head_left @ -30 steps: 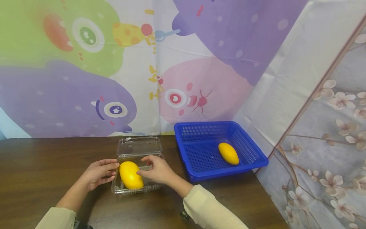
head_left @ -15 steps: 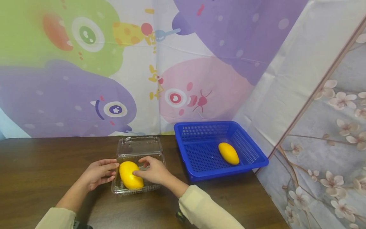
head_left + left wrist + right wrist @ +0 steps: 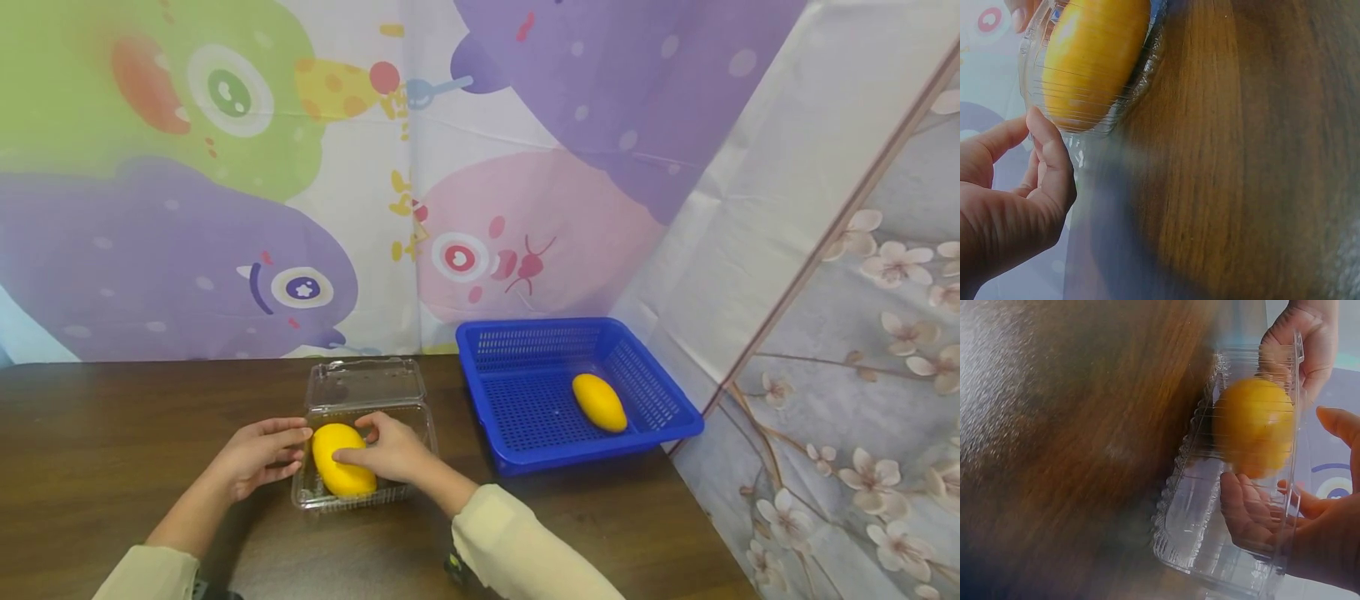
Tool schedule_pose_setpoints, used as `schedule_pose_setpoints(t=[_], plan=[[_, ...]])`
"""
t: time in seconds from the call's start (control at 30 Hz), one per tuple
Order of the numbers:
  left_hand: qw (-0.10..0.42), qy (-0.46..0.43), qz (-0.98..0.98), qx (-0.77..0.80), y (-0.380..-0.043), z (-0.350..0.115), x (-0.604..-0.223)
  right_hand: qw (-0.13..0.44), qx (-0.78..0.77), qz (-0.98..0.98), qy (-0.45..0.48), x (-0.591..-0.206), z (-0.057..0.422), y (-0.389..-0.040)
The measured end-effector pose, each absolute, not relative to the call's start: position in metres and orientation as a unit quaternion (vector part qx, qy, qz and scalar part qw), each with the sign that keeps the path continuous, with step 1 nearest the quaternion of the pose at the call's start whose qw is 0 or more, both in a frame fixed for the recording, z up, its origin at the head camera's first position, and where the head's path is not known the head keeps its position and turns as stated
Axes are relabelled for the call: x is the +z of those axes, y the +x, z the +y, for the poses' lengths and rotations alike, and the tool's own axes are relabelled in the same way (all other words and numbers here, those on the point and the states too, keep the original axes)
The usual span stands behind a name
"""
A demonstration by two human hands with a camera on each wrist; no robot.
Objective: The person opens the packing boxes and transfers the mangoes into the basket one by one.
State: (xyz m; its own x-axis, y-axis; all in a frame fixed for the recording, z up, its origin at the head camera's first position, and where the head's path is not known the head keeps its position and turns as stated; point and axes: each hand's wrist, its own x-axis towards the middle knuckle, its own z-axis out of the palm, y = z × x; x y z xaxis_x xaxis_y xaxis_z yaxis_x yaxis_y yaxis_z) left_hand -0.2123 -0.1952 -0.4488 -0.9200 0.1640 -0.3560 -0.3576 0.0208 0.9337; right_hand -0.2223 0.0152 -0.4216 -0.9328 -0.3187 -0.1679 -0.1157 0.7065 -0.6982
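A yellow mango (image 3: 347,481) lies in a clear plastic clamshell box (image 3: 315,502), whose lid is folded back toward the wall. At the box's left edge, my left hand (image 3: 258,458) pinches the rim between thumb and finger; the left wrist view shows these fingertips (image 3: 1036,119) on it. My right hand (image 3: 393,450) reaches into the box from the right. Seen from the right wrist, its fingers (image 3: 1241,506) are inside the box with their tips at the mango's side, while the thumb (image 3: 1338,422) stays apart, above the fruit.
To the right stands a blue perforated plastic basket (image 3: 517,461) with a second mango (image 3: 600,402) in it. Box and basket are on a dark wooden table (image 3: 150,400). A cartoon-printed cloth (image 3: 375,208) hangs behind, and a floral cloth (image 3: 862,375) on the right.
My right hand has moved left and deeper over the mango, its thumb now overlapping the fruit. My left hand, the box and the basket stay where they were.
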Motion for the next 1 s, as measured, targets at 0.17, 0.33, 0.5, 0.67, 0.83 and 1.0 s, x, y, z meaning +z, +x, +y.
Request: schedule_pose_setpoints(t=[0.17,0.33,0.5,0.67,0.83,1.0], plan=[[0.186,-0.072,0.689,0.696,-0.213,-0.195,-0.449,0.142,-0.362,0.914,-0.112,-0.422,0.013,-0.222],[0.187,-0.072,0.689,0.697,-0.213,-0.196,-0.450,0.142,-0.351,0.919,-0.110,-0.422,0.010,-0.221],[0.187,-0.071,0.691,0.695,-0.213,-0.196,-0.451,0.137,-0.339,0.925,-0.103,-0.425,0.006,-0.222],[0.187,-0.071,0.692,0.694,-0.211,-0.195,-0.450,0.137,-0.326,0.930,-0.099,-0.429,0.002,-0.222],[0.188,-0.073,0.692,0.693,-0.211,-0.194,-0.448,0.134,-0.322,0.932,-0.095,-0.432,0.000,-0.222],[0.189,-0.072,0.688,0.697,-0.212,-0.195,-0.448,0.140,-0.331,0.929,-0.089,-0.432,-0.003,-0.220]])
